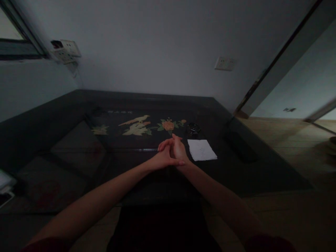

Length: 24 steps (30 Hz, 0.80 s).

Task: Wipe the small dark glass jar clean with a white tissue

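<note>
Clasped together just left of the white paper, over the dark, glossy surface: left hand and right hand. Left thumb laid across the right wrist, left fingers closed on the right hand; right fingers partly covered, so cannot tell how far bent or, at the overlap, which fingertips belong to which hand. Paper lying flat, near the hands but apart from them, with a faint mark around its middle too dim to read. Just beyond the paper and a little to its left, a shiny black object, outline nearly lost against the surface. Right of the paper, a long black object, edges sunk in shadow, kind impossible to tell. Beyond the paper to its left, a bird-and-flower picture with pale lettering, too blurred to read. Far left of the paper, a white item, cut off by the view's edge. Nearer than the paper, both forearms, with dark red sleeves cropped below. Well beyond the paper and slightly right, a wall socket; far beyond and left, more sockets, details dim. Far right of the paper, wooden floor, poorly lit.
</note>
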Tool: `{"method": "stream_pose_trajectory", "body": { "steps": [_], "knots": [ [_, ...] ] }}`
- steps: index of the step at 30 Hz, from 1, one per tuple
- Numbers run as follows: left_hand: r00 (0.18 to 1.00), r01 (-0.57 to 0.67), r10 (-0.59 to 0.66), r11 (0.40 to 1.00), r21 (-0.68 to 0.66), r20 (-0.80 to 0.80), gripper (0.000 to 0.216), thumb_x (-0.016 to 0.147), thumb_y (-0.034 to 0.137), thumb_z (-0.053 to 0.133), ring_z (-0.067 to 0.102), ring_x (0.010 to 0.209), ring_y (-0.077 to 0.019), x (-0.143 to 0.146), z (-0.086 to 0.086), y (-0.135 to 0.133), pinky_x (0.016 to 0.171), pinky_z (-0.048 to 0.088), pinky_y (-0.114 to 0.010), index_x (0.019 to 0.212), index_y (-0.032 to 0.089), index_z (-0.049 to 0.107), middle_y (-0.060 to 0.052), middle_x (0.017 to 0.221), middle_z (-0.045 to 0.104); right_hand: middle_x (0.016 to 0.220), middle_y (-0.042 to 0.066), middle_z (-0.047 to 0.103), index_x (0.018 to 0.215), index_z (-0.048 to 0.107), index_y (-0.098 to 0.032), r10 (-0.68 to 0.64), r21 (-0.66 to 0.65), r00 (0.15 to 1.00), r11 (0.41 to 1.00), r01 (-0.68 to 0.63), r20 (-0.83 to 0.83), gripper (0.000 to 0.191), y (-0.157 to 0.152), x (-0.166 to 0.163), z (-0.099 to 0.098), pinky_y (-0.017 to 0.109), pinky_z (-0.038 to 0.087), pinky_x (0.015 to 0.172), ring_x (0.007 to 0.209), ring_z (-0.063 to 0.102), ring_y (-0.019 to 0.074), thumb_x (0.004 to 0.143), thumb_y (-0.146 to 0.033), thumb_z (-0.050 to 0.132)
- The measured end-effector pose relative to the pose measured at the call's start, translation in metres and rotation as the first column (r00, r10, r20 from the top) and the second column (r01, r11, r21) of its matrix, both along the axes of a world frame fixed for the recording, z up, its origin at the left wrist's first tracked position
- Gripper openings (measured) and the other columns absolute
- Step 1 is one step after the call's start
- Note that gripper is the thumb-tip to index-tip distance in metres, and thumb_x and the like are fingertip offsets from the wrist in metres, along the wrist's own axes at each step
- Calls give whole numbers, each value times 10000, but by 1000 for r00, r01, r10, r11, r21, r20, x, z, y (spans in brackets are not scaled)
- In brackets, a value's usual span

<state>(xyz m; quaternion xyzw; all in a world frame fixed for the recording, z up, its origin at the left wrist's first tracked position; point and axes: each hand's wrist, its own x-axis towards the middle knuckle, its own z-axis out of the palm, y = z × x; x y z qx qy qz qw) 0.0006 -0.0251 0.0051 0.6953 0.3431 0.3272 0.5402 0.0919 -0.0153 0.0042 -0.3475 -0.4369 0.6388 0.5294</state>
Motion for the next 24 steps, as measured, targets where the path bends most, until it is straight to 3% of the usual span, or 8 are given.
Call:
{"method": "stream_pose_trajectory", "body": {
  "steps": [9, 17, 24],
  "knots": [
    [973, -5, 30, 994, -109, 229, 681, 617, 312, 750, 481, 1236, -283, 1, 2, -9, 1054, 368, -416, 1241, 196, 504, -108, 1259, 556, 511, 60, 612, 352, 572, -212, -20, 20, 999, 1000, 19, 25, 638, -7, -2, 7, 339, 428, 762, 628, 592, 191, 832, -567, 346],
    [954, -41, 84, 988, -151, 290, 558, 625, 277, 750, 498, 1211, -286, 1, 7, -15, 1051, 364, -423, 1145, 195, 564, -93, 1203, 575, 536, 63, 613, 374, 593, -220, 1, 61, 999, 998, 1, -39, 579, -11, -3, 5, 345, 428, 736, 645, 588, 207, 828, -533, 415],
    [936, -50, 105, 984, -169, 337, 502, 647, 349, 751, 496, 1200, -292, 2, 5, -15, 1048, 357, -416, 1097, 194, 594, -82, 1173, 592, 570, 57, 615, 399, 555, -224, -5, 132, 999, 991, 10, -36, 558, -16, -4, 8, 347, 432, 777, 692, 581, 212, 828, -551, 411]
  ]
}}
